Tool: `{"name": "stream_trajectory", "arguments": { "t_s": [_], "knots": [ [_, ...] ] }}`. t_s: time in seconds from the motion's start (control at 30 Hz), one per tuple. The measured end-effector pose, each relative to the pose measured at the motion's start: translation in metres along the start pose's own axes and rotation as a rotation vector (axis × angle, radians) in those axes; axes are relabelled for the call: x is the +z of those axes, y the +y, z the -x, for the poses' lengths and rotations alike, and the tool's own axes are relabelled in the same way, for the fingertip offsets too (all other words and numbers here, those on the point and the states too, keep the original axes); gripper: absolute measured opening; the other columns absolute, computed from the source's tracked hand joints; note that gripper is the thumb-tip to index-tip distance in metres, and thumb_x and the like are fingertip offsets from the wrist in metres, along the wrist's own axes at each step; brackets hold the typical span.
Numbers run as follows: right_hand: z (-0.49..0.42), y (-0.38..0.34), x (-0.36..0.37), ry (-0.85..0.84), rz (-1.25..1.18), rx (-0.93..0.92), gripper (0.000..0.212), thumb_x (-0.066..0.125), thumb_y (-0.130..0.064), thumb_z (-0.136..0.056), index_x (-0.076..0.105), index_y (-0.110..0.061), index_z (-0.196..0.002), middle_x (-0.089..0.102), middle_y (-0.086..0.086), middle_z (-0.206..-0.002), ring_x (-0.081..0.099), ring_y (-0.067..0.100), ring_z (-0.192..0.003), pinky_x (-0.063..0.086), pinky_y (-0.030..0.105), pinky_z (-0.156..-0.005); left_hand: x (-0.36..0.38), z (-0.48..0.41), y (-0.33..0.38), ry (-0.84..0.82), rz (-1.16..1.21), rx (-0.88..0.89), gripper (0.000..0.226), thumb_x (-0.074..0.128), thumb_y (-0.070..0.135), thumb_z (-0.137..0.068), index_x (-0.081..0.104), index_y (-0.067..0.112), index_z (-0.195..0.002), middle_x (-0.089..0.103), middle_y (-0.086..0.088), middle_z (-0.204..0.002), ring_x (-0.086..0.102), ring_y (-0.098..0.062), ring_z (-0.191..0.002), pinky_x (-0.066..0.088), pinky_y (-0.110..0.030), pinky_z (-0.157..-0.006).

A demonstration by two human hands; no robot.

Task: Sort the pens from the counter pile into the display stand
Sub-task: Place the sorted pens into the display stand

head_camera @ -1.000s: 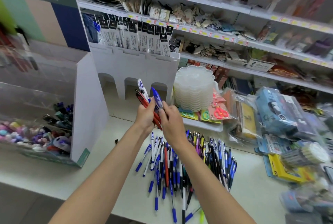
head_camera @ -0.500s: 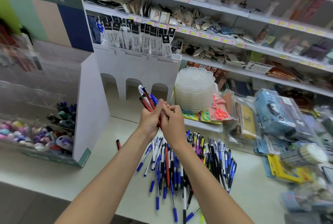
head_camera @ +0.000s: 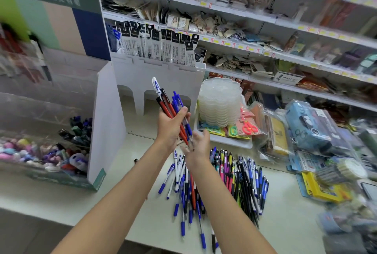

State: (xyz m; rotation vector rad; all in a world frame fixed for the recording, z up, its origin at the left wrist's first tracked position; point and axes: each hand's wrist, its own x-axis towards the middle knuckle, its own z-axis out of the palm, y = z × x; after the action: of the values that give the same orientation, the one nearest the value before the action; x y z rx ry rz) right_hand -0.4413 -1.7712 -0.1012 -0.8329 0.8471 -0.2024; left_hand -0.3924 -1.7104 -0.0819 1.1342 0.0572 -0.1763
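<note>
The left hand (head_camera: 170, 129) was wrapped around a bunch of red and blue pens (head_camera: 167, 108), held upright over the counter (head_camera: 71, 196) — I'd guess batching them so they go into the display stand (head_camera: 108, 123) on the left in one trip. The right hand (head_camera: 199, 148) hung loose and empty just under the bunch, above the pile (head_camera: 244, 180), probably to tidy the ends.

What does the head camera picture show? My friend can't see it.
A left hand grips a bundle of red and blue pens above a pale counter, the right hand open just below it. A loose pile of pens lies on the counter beneath, a display stand holding pens stands at left, and stocked shop shelves fill the background.
</note>
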Motion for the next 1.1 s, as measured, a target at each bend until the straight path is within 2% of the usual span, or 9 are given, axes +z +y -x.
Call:
{"name": "stream_trajectory", "arguments": {
  "t_s": [0.1,0.33,0.47,0.57,0.67,0.8,0.87,1.0,1.1],
  "knots": [
    [0.002,0.010,0.014,-0.130,-0.152,0.097,0.063,0.028,-0.050,-0.103,0.063,-0.001,-0.122,0.071,0.018,-0.107,0.069,0.026,-0.092,0.056,0.034,-0.082,-0.006,0.010,-0.005,-0.030,-0.104,-0.045,0.018,0.070,0.014,-0.090,0.064,0.014,-0.107,0.073,-0.001,-0.082,0.073,-0.015,-0.081,0.059,-0.037,-0.083],
    [0.009,0.007,0.033,-0.210,-0.239,0.010,0.051,0.026,-0.043,-0.106,0.064,-0.012,-0.123,0.074,0.009,-0.099,0.066,0.021,-0.101,0.052,0.032,-0.088,-0.016,0.017,0.010,-0.261,-0.261,-0.124,0.023,0.066,0.001,-0.090,0.066,0.012,-0.110,0.073,-0.004,-0.108,0.068,-0.014,-0.102,0.049,-0.033,-0.100],
    [0.013,-0.015,0.030,-0.251,0.143,-0.304,0.057,0.029,-0.055,-0.102,0.045,-0.015,-0.139,0.062,0.009,-0.119,0.062,0.019,-0.105,0.052,0.037,-0.090,-0.035,0.009,0.031,-0.390,-0.203,-0.150,0.019,0.061,0.009,-0.095,0.062,0.020,-0.110,0.072,-0.002,-0.091,0.070,-0.018,-0.088,0.059,-0.040,-0.083],
    [0.017,-0.045,0.033,-0.345,0.385,-0.597,0.083,0.060,-0.061,-0.083,0.020,-0.033,-0.151,0.051,0.008,-0.135,0.056,0.022,-0.118,0.049,0.040,-0.097,-0.050,0.011,0.042,-0.567,-0.328,-0.247,0.017,0.062,0.017,-0.096,0.059,0.017,-0.112,0.069,-0.004,-0.086,0.069,-0.017,-0.083,0.059,-0.043,-0.077],
    [0.032,-0.053,0.046,-0.410,0.703,-0.774,0.106,0.085,-0.042,-0.070,0.014,-0.044,-0.150,0.045,0.005,-0.134,0.055,0.023,-0.117,0.049,0.037,-0.098,-0.057,0.022,0.048,-0.697,-0.459,-0.272,0.022,0.064,0.029,-0.094,0.057,0.013,-0.108,0.063,-0.010,-0.089,0.060,-0.016,-0.074,0.053,-0.032,-0.069],
    [0.048,-0.036,0.052,-0.429,0.913,-0.883,0.087,0.081,-0.021,-0.075,0.033,-0.034,-0.146,0.046,0.004,-0.137,0.051,0.022,-0.120,0.046,0.041,-0.104,-0.069,0.036,0.060,-0.729,-0.571,-0.287,0.015,0.071,0.019,-0.090,0.059,0.011,-0.094,0.059,-0.005,-0.075,0.052,-0.014,-0.066,0.047,-0.028,-0.061],
    [0.059,-0.026,0.050,-0.451,0.881,-0.873,0.075,0.077,-0.017,-0.078,0.040,-0.031,-0.142,0.046,0.003,-0.138,0.050,0.022,-0.121,0.048,0.044,-0.104,-0.077,0.045,0.066,-0.729,-0.649,-0.285,0.014,0.071,0.012,-0.086,0.060,0.009,-0.093,0.060,-0.006,-0.075,0.053,-0.015,-0.066,0.048,-0.028,-0.061],
    [0.088,-0.007,0.054,-0.463,0.783,-0.856,0.088,0.081,-0.021,-0.078,0.029,-0.038,-0.147,0.041,0.004,-0.142,0.045,0.016,-0.124,0.043,0.031,-0.103,-0.092,0.074,0.082,-0.669,-0.683,-0.309,0.011,0.068,0.006,-0.086,0.060,0.007,-0.093,0.060,-0.007,-0.075,0.055,-0.011,-0.061,0.049,-0.027,-0.061],
    [0.107,0.008,0.065,-0.497,0.664,-0.821,0.073,0.069,-0.005,-0.082,0.042,-0.027,-0.146,0.052,0.009,-0.139,0.062,0.014,-0.105,0.055,0.031,-0.091,-0.112,0.094,0.094,-0.627,-0.594,-0.351,0.019,0.064,0.002,-0.089,0.055,0.007,-0.105,0.062,-0.010,-0.085,0.063,-0.015,-0.070,0.058,-0.033,-0.074]
  ]
}}
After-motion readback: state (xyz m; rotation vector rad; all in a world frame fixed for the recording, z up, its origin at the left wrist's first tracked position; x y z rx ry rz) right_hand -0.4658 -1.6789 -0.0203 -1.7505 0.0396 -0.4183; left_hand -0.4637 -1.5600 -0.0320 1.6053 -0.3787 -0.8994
